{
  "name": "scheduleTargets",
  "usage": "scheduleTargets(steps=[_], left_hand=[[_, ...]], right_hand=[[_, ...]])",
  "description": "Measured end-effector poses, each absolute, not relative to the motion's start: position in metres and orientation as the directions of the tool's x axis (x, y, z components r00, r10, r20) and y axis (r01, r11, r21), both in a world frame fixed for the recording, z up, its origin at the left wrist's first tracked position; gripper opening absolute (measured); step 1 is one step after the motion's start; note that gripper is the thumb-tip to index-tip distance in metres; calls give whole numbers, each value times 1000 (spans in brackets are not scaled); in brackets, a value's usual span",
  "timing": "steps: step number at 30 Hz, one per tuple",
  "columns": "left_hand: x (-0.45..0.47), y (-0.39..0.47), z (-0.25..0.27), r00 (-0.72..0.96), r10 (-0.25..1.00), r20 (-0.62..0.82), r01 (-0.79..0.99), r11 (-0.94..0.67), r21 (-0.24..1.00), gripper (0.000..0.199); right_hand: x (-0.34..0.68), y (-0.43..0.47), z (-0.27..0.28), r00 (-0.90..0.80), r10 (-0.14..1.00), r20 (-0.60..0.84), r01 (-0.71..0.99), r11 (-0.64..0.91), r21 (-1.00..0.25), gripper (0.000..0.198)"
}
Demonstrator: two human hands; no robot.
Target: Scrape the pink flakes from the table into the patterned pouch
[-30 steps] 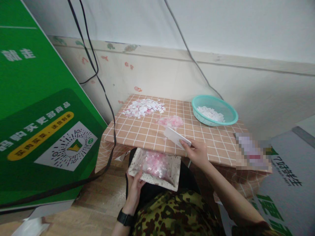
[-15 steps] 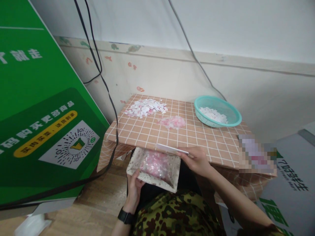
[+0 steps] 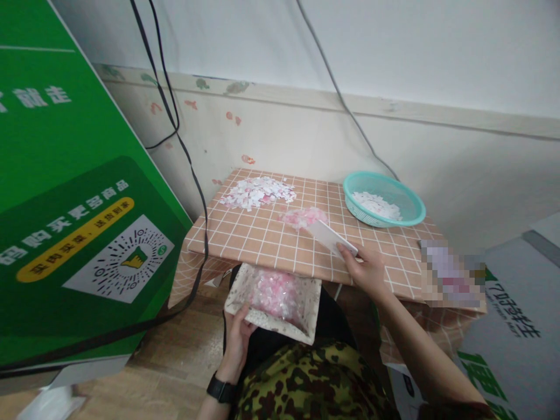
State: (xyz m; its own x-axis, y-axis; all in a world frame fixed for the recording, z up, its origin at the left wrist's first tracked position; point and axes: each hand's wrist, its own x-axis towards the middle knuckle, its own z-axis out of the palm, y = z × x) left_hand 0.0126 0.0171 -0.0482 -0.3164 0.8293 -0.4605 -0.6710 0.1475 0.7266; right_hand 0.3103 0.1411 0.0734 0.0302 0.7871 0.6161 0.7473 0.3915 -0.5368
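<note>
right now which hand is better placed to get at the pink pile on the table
The right hand, probably: it holds a flat white card over the table, far end by the pink pile. The left hand holds a tray nearer the body.

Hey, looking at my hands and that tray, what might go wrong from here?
Only your left hand grips the tray, by the edge of the table, so it could tip and spill its pink contents. The white card in your right hand has its far end at the loose pink pile, so a hasty stroke might scatter pieces into the nearby white pile.
</note>
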Motion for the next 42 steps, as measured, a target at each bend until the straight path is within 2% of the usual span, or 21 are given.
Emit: scheduleTargets(steps=[4, 8, 17, 24, 42], left_hand=[[12, 18, -50, -324, 823, -466, -673, 146, 725, 61], [11, 19, -52, -328, 815, -478, -671, 155, 725, 61], [12, 18, -50, -330, 817, -472, -660, 157, 734, 62], [13, 18, -43, -316, 829, -460, -649, 164, 743, 64], [12, 18, -48, -312, 835, -452, -670, 144, 728, 62]], right_hand=[[299, 153, 75, -62, 785, 616, 758, 438, -483, 34], [287, 165, 76, -63, 778, 625, 790, 422, -445, 35], [284, 177, 86, -109, 863, 494, 727, 408, -552, 40], [292, 176, 98, -78, 849, 522, 720, 410, -560, 45], [292, 171, 99, -70, 881, 469, 677, 387, -626, 45]])
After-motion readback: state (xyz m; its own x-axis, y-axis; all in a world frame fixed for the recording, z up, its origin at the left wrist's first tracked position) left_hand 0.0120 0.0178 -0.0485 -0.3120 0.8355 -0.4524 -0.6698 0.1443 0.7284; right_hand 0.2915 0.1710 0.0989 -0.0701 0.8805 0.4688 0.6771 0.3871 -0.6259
